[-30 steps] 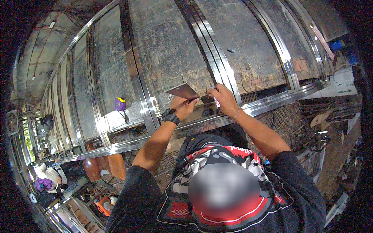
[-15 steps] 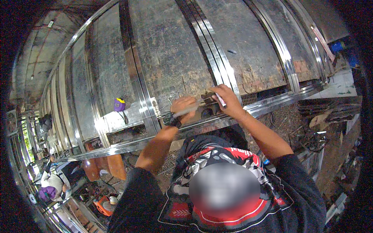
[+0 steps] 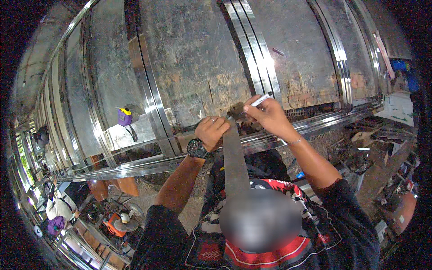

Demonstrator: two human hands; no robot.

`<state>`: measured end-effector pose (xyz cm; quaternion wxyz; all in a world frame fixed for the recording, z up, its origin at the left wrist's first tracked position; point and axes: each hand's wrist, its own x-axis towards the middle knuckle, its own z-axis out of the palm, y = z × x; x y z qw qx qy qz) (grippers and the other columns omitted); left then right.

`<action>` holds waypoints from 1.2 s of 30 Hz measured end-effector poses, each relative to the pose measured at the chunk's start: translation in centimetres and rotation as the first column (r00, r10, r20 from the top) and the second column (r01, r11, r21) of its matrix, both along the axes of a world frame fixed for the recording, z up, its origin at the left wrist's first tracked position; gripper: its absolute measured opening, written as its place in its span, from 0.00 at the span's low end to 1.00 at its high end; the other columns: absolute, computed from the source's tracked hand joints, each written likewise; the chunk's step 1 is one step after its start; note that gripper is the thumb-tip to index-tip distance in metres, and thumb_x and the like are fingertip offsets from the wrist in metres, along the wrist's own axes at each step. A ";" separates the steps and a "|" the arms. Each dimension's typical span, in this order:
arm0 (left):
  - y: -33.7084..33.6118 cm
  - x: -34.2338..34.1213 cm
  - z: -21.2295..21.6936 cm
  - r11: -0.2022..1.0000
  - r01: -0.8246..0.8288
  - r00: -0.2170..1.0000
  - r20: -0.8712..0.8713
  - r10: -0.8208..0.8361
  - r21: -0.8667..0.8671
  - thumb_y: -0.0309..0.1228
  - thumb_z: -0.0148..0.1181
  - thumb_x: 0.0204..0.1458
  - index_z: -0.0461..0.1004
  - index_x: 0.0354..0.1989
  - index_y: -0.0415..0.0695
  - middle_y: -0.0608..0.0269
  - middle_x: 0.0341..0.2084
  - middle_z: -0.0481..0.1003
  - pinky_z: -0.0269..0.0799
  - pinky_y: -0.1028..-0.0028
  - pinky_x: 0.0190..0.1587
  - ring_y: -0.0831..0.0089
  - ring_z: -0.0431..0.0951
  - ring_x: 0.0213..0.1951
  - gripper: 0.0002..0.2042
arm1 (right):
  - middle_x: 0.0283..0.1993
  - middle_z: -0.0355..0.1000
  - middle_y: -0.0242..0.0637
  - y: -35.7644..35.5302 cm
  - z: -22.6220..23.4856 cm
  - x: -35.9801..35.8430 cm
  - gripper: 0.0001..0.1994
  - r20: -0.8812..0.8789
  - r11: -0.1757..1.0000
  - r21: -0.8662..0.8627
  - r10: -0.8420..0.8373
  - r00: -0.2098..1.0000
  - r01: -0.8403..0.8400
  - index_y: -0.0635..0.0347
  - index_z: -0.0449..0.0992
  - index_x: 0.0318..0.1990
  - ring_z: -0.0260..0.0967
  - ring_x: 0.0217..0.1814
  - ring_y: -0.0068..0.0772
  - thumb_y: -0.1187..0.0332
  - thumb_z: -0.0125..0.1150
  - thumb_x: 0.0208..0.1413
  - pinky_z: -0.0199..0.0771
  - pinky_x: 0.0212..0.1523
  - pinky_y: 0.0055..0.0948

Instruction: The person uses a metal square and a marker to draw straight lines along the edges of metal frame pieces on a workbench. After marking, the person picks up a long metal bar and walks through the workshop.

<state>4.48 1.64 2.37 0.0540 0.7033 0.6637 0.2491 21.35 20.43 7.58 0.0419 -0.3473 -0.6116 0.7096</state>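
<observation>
My left hand (image 3: 210, 133), with a black wristwatch (image 3: 196, 147), grips the upper end of a flat grey metal blade (image 3: 236, 157). The blade points toward my body, and its far end is cut off from sight by the blurred patch. Between my fingers and thumb, my right hand (image 3: 271, 116) holds a white marker (image 3: 261, 99) with a dark end pointing up and right. Both hands are close together over the near rail of a shiny metal frame (image 3: 252, 40). A dark brown lump (image 3: 236, 109) shows between them; its kind is unclear.
A purple and yellow tape measure (image 3: 124, 116) lies on the dark panel to the left. One small dark cylinder (image 3: 278, 51) rests beyond the double bars. Another person (image 3: 58, 211) is at the lower left, near an orange machine (image 3: 113, 225). Scrap litters the ground at right.
The metal blade has swung from lying across my left wrist to pointing down toward my body. The marker has turned so its dark end points up. My view has shifted slightly.
</observation>
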 end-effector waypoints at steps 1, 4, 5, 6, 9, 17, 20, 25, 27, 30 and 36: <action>0.1 0.0 0.0 1.000 0.002 1.000 -0.006 -0.002 0.005 0.29 0.59 0.47 0.75 0.40 0.49 0.65 0.39 0.77 0.76 0.67 0.48 0.65 0.80 0.43 0.10 | 0.31 0.76 0.27 -0.1 -0.3 -0.4 0.07 0.018 1.000 0.009 0.008 1.000 -0.008 0.63 0.80 0.40 0.70 0.32 0.17 0.68 0.64 0.65 0.72 0.35 0.23; 0.3 -0.2 0.3 1.000 -0.002 1.000 0.018 0.002 -0.023 0.29 0.59 0.48 0.76 0.40 0.48 0.65 0.39 0.76 0.76 0.67 0.49 0.66 0.79 0.44 0.10 | 0.32 0.77 0.29 -0.1 -1.0 -1.1 0.08 0.124 0.991 0.098 0.074 0.990 -0.086 0.64 0.81 0.39 0.71 0.34 0.17 0.67 0.66 0.64 0.73 0.36 0.26; 0.3 -0.2 0.3 0.999 0.004 1.000 0.013 -0.003 -0.036 0.29 0.59 0.48 0.76 0.40 0.48 0.65 0.39 0.76 0.76 0.67 0.49 0.66 0.79 0.44 0.10 | 0.32 0.78 0.30 -0.1 -1.3 -1.1 0.08 0.141 0.990 0.105 0.083 0.987 -0.098 0.64 0.82 0.39 0.71 0.35 0.17 0.67 0.66 0.63 0.73 0.36 0.27; 0.3 -0.2 0.3 0.999 0.008 1.000 0.005 -0.008 -0.047 0.29 0.59 0.48 0.76 0.40 0.48 0.65 0.39 0.76 0.76 0.67 0.49 0.66 0.79 0.45 0.10 | 0.32 0.79 0.31 -0.1 -1.5 -1.3 0.08 0.156 0.987 0.115 0.093 0.983 -0.111 0.65 0.82 0.39 0.71 0.35 0.17 0.67 0.67 0.63 0.73 0.36 0.27; 0.3 -0.3 0.3 0.998 0.009 1.000 -0.022 -0.011 -0.062 0.29 0.59 0.48 0.76 0.40 0.48 0.65 0.39 0.76 0.76 0.67 0.49 0.66 0.79 0.45 0.10 | 0.33 0.80 0.32 0.1 -1.7 -1.5 0.09 0.162 0.976 0.157 0.128 0.979 -0.153 0.66 0.83 0.39 0.71 0.36 0.18 0.67 0.67 0.62 0.74 0.38 0.29; 0.4 -0.3 0.4 0.999 0.007 1.000 -0.026 -0.008 -0.032 0.29 0.60 0.48 0.76 0.40 0.48 0.66 0.39 0.76 0.76 0.68 0.48 0.67 0.79 0.45 0.10 | 0.31 0.81 0.38 -0.2 -0.9 -2.2 0.10 0.259 0.944 0.208 0.200 0.945 -0.257 0.67 0.83 0.39 0.74 0.34 0.22 0.67 0.68 0.60 0.74 0.38 0.31; 0.2 -0.3 0.1 1.000 0.009 1.000 -0.025 -0.010 -0.030 0.29 0.60 0.48 0.76 0.40 0.48 0.66 0.39 0.76 0.76 0.68 0.48 0.67 0.79 0.44 0.10 | 0.30 0.81 0.40 -0.2 -0.8 -2.2 0.10 0.270 0.929 0.230 0.226 0.936 -0.290 0.67 0.83 0.38 0.75 0.33 0.24 0.67 0.68 0.60 0.74 0.38 0.32; 0.3 -0.4 0.4 1.000 0.019 1.000 -0.011 -0.019 -0.013 0.30 0.60 0.48 0.76 0.40 0.49 0.66 0.38 0.76 0.76 0.68 0.47 0.68 0.79 0.43 0.10 | 0.28 0.80 0.39 -0.3 -0.9 -1.9 0.10 0.196 0.928 0.263 0.217 0.956 -0.265 0.67 0.83 0.37 0.73 0.31 0.23 0.67 0.67 0.61 0.73 0.36 0.32; 0.2 -0.4 0.2 1.000 0.019 1.000 -0.019 -0.019 -0.004 0.30 0.60 0.48 0.76 0.40 0.49 0.66 0.38 0.76 0.76 0.68 0.47 0.68 0.79 0.43 0.10 | 0.27 0.78 0.37 -0.5 -1.1 -1.9 0.09 0.182 0.927 0.253 0.234 0.955 -0.276 0.67 0.82 0.37 0.71 0.31 0.21 0.67 0.68 0.61 0.73 0.36 0.32; 0.1 -0.4 0.2 1.000 0.023 1.000 -0.021 -0.023 0.010 0.30 0.59 0.48 0.76 0.40 0.49 0.66 0.39 0.76 0.76 0.67 0.48 0.67 0.79 0.43 0.10 | 0.26 0.76 0.32 -0.4 -0.3 -2.0 0.10 0.182 0.928 0.225 0.259 0.948 -0.297 0.66 0.81 0.37 0.69 0.32 0.18 0.66 0.67 0.62 0.72 0.36 0.30; 0.1 -0.3 0.0 1.000 0.012 1.000 0.011 -0.012 -0.004 0.30 0.59 0.48 0.76 0.40 0.49 0.65 0.39 0.76 0.76 0.67 0.49 0.66 0.79 0.44 0.10 | 0.28 0.75 0.26 -0.4 -1.7 -1.1 0.11 0.077 0.977 0.076 0.193 0.978 -0.199 0.65 0.80 0.39 0.68 0.31 0.16 0.64 0.66 0.64 0.71 0.34 0.25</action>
